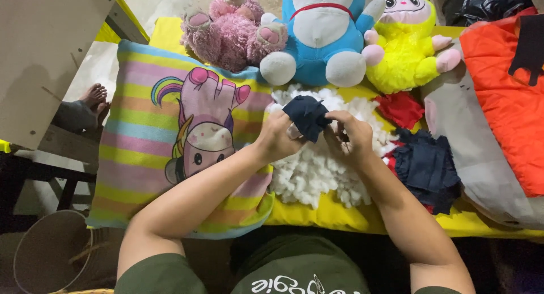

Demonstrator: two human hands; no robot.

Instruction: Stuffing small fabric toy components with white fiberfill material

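My left hand (280,136) and my right hand (350,136) both grip a small dark blue fabric piece (307,115), held up between them over a heap of white stuffing (317,169). The stuffing lies on a yellow surface (323,214). To the right of my right hand lie more dark blue fabric pieces (426,168) and a red fabric piece (401,109). Whether stuffing is inside the held piece is hidden by my fingers.
A striped unicorn pillow (170,141) lies at the left. At the back sit a pink plush (232,28), a blue-and-white plush (323,33) and a yellow plush (405,42). Orange fabric (504,101) is at the right. Another person's feet (95,98) are at far left, a round bucket (48,254) below.
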